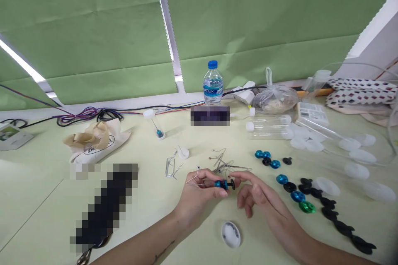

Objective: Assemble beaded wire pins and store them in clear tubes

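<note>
Pale yellow-green tabletop (149, 223), green panels (124, 20) behind it, as the head view shows. Landmark: the water bottle (213, 85), upright toward the back.

Your left hand (194, 192), on the near side of the bottle, pinches a blue-and-black piece (221, 184) between thumb and fingers; its black disc end points right. A thin bent wire (194, 180) lies along those fingers. Your right hand (261, 196), nearer you and right of the bottle, is loosely spread: index reaching toward the disc end, other fingers curled. You cannot tell from here whether that fingertip touches.

Between bottle and hands: a tangle of wires (224, 166). Nearer and left of the bottle: bent metal rods (171, 168), a capped tube (154, 126) standing, a cloth pouch (99, 143). Right of it: a knotted plastic bag (275, 98) and clear tubes (270, 126). Nearer and right: blue discs (282, 179), a green disc (307, 207), black discs (343, 228). Nearest you, below the bottle: a small white dish (231, 234).
</note>
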Demonstrator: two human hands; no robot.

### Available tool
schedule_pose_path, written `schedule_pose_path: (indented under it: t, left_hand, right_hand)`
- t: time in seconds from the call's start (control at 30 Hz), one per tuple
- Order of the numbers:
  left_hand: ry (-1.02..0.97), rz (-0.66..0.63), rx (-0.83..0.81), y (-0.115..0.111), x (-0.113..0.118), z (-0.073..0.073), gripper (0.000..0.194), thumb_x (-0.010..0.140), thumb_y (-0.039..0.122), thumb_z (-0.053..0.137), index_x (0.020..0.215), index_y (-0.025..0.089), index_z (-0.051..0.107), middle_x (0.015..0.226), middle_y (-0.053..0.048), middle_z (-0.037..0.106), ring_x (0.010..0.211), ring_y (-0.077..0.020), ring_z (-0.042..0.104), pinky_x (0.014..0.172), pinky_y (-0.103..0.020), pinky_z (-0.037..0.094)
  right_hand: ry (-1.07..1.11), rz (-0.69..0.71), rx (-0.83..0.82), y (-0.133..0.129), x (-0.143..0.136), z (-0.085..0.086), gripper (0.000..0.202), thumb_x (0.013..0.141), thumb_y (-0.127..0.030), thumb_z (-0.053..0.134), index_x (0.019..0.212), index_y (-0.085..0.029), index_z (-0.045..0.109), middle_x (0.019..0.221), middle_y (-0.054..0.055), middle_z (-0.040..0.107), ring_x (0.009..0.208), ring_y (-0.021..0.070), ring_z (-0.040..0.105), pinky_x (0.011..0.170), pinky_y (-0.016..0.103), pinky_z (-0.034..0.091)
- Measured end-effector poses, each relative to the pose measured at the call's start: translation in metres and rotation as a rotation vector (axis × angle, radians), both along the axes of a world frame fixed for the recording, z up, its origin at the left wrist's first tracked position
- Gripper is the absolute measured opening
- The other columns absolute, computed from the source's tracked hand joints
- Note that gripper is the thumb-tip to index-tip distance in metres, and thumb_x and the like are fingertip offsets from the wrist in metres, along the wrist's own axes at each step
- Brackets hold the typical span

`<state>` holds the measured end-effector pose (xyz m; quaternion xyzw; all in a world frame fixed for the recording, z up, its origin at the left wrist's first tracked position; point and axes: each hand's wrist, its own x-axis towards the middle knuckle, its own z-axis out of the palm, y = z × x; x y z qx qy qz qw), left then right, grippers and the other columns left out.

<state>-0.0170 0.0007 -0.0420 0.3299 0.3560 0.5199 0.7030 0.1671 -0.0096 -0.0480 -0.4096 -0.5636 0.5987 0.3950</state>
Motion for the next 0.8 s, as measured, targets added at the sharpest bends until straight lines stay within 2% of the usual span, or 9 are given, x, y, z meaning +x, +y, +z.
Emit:
schedule_pose_path:
  t: [0.07, 0.2, 0.3, 0.4, 0.53, 0.7, 0.8]
  left_hand:
    - [-0.012, -0.005, 0.003, 0.0001, 0.0002, 0.0008, 0.022, 0.058, 0.001, 0.078, 0.071, 0.015, 0.066, 0.070, -0.001, 0.070, 0.070, -0.0149, 0.064, 0.072, -0.030, 0.047]
    - [-0.030, -0.020, 0.009, 0.0005, 0.0006, 0.0015, 0.022, 0.059, 0.001, 0.078, 0.071, 0.015, 0.066, 0.071, -0.002, 0.071, 0.072, -0.0164, 0.066, 0.073, -0.032, 0.047]
    - [-0.016, -0.011, 0.000, 0.0004, 0.0006, 0.0008, 0.022, 0.059, 0.002, 0.078, 0.071, 0.015, 0.066, 0.071, -0.001, 0.070, 0.073, -0.0164, 0.065, 0.074, -0.032, 0.047]
    - [-0.028, -0.019, 0.003, 0.0002, 0.0005, 0.0003, 0.022, 0.059, 0.002, 0.078, 0.072, 0.015, 0.066, 0.070, -0.001, 0.070, 0.072, -0.0163, 0.065, 0.073, -0.032, 0.047]
    - [-0.008, -0.001, -0.014, 0.0003, 0.0008, 0.0011, 0.023, 0.057, 0.001, 0.079, 0.070, 0.014, 0.066, 0.069, -0.001, 0.069, 0.071, -0.0149, 0.063, 0.071, -0.030, 0.046]
    - [-0.047, -0.025, -0.012, 0.0005, 0.0014, 0.0025, 0.022, 0.058, 0.001, 0.078, 0.070, 0.014, 0.066, 0.072, -0.002, 0.071, 0.072, -0.0166, 0.065, 0.074, -0.032, 0.046]
    - [-0.032, -0.002, -0.021, 0.0004, 0.0012, 0.0028, 0.022, 0.057, 0.002, 0.079, 0.070, 0.015, 0.066, 0.070, -0.001, 0.070, 0.071, -0.0152, 0.064, 0.073, -0.031, 0.047]
  right_hand:
    - [0.010, 0.004, -0.006, 0.0000, 0.0002, -0.0001, 0.042, 0.096, -0.048, 0.031, 0.123, -0.021, 0.047, 0.090, 0.007, 0.057, 0.070, 0.0167, 0.054, 0.058, 0.030, 0.043]
    - [-0.003, 0.025, -0.020, -0.0003, 0.0006, -0.0002, 0.044, 0.096, -0.049, 0.028, 0.122, -0.019, 0.049, 0.079, 0.005, 0.057, 0.068, 0.0170, 0.052, 0.060, 0.031, 0.043]
    - [0.006, 0.011, -0.018, -0.0012, 0.0013, -0.0003, 0.044, 0.096, -0.049, 0.030, 0.125, -0.021, 0.046, 0.086, 0.006, 0.058, 0.069, 0.0170, 0.053, 0.059, 0.031, 0.043]
    - [0.000, 0.025, -0.025, -0.0012, 0.0014, 0.0003, 0.044, 0.096, -0.049, 0.029, 0.122, -0.020, 0.049, 0.084, 0.005, 0.057, 0.069, 0.0168, 0.052, 0.060, 0.031, 0.044]
    - [0.009, -0.006, -0.021, -0.0005, -0.0001, 0.0025, 0.042, 0.095, -0.049, 0.031, 0.126, -0.024, 0.046, 0.099, 0.007, 0.055, 0.072, 0.0162, 0.053, 0.060, 0.030, 0.044]
    - [-0.003, 0.024, -0.033, -0.0010, -0.0007, 0.0035, 0.046, 0.096, -0.049, 0.027, 0.119, -0.018, 0.051, 0.078, 0.005, 0.057, 0.067, 0.0165, 0.051, 0.060, 0.031, 0.043]
    - [0.010, -0.004, -0.030, -0.0014, -0.0002, 0.0032, 0.044, 0.096, -0.049, 0.028, 0.124, -0.021, 0.046, 0.090, 0.007, 0.057, 0.070, 0.0169, 0.053, 0.059, 0.031, 0.043]
